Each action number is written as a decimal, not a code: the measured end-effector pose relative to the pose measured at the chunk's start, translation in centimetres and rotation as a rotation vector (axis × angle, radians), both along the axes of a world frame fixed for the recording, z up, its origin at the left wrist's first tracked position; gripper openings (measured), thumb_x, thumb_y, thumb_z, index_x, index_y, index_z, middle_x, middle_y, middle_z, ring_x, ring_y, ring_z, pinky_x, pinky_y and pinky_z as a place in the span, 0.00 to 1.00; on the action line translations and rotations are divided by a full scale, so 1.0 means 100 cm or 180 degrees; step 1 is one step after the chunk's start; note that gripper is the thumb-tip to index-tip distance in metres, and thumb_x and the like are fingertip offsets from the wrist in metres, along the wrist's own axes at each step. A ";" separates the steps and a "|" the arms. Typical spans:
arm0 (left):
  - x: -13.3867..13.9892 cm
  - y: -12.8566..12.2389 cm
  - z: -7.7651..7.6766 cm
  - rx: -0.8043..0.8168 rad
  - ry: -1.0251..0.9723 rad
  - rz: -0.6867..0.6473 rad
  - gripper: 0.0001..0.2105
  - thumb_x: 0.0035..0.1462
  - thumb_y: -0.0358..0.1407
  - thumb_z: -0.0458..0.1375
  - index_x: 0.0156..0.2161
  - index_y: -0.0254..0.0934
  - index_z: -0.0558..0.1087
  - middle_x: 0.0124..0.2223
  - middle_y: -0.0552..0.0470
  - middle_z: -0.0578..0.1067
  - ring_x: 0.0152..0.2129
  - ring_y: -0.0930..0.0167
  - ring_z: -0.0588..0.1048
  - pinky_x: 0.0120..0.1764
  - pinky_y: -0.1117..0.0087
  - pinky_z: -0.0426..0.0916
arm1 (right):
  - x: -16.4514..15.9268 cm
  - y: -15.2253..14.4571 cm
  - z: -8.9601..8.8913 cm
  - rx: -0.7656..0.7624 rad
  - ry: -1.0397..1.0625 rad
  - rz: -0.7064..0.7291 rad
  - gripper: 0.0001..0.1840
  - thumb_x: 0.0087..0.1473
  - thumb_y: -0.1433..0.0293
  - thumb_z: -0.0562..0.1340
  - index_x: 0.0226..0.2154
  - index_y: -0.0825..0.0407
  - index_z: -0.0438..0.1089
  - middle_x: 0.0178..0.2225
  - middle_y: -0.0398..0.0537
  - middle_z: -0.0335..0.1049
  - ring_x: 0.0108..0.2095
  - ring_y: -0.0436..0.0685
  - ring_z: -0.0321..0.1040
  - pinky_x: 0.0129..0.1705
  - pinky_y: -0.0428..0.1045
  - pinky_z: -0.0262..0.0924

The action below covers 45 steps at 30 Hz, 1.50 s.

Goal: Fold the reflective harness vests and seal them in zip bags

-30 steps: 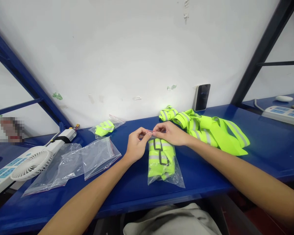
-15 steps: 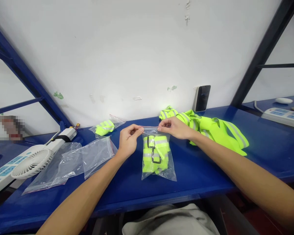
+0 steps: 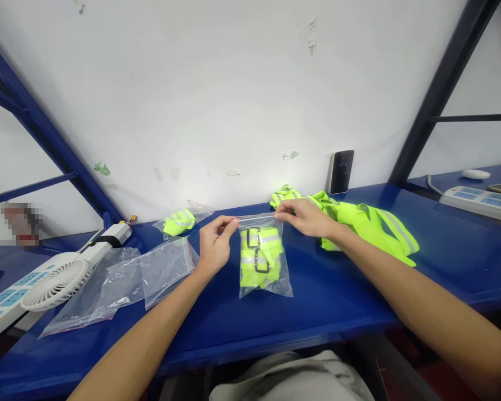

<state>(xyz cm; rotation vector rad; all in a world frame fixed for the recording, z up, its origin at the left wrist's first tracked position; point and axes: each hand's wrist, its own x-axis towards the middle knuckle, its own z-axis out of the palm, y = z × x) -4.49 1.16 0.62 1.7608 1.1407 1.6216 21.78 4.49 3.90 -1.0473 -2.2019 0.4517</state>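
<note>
A clear zip bag (image 3: 284, 285) hangs between my two hands, with its zip edge at the top. Inside it lies a folded neon-yellow reflective vest (image 3: 260, 273) with grey bands and black buckles. My left hand (image 3: 215, 240) pinches the top left corner between thumb and forefinger. At the opposite corner, my right hand (image 3: 303, 217) is closed in a pinch on the same edge. Behind my right forearm is a loose pile of neon-yellow reflective vests (image 3: 367, 225).
Flat clear bags (image 3: 167, 267) lie left of my left arm, beside a white handheld fan (image 3: 56, 281) and a power strip (image 3: 8, 301). Another filled bag (image 3: 179, 221) rests near the wall. A phone (image 3: 341, 171) leans on the wall; a second power strip (image 3: 480, 201) is far right.
Both hands keep hold of the bag's top edge. My right hand has shifted slightly right, my left slightly left, and the bag's lower end sits a little higher. The view has moved slightly.
</note>
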 end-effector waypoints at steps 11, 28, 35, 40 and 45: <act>-0.003 0.001 0.002 0.0300 -0.0283 0.0372 0.11 0.62 0.43 0.58 0.35 0.37 0.73 0.30 0.55 0.73 0.26 0.74 0.70 0.33 0.73 0.66 | 0.005 -0.007 0.004 0.0043 -0.0252 0.0472 0.19 0.67 0.57 0.51 0.28 0.49 0.55 0.23 0.42 0.60 0.25 0.52 0.57 0.31 0.49 0.50; -0.011 0.005 0.012 0.0061 -0.0533 0.0211 0.14 0.60 0.49 0.60 0.33 0.39 0.70 0.32 0.53 0.73 0.30 0.73 0.71 0.34 0.74 0.67 | -0.029 -0.015 -0.023 -0.0340 0.1097 0.0295 0.19 0.60 0.55 0.61 0.41 0.54 0.73 0.31 0.46 0.71 0.30 0.53 0.66 0.33 0.48 0.59; -0.010 0.004 0.005 0.0044 -0.0004 0.0180 0.13 0.64 0.45 0.55 0.46 0.39 0.72 0.43 0.48 0.76 0.37 0.69 0.74 0.39 0.70 0.70 | -0.031 -0.024 -0.016 0.0215 0.0586 0.0249 0.22 0.65 0.56 0.56 0.24 0.52 0.63 0.22 0.41 0.61 0.25 0.50 0.57 0.30 0.47 0.49; -0.012 0.003 -0.001 0.0491 0.0911 0.0617 0.16 0.66 0.40 0.52 0.56 0.38 0.68 0.54 0.44 0.71 0.45 0.66 0.73 0.44 0.66 0.70 | -0.024 -0.012 -0.023 -0.0131 0.0475 -0.0177 0.22 0.66 0.54 0.52 0.25 0.50 0.59 0.21 0.42 0.63 0.23 0.52 0.61 0.29 0.47 0.55; -0.011 -0.002 -0.001 0.1015 0.1822 0.0288 0.11 0.66 0.33 0.49 0.47 0.38 0.72 0.44 0.47 0.73 0.43 0.65 0.72 0.48 0.63 0.67 | -0.015 -0.008 -0.033 0.0348 -0.0484 -0.0578 0.28 0.65 0.54 0.53 0.61 0.52 0.62 0.61 0.63 0.63 0.60 0.70 0.63 0.58 0.64 0.57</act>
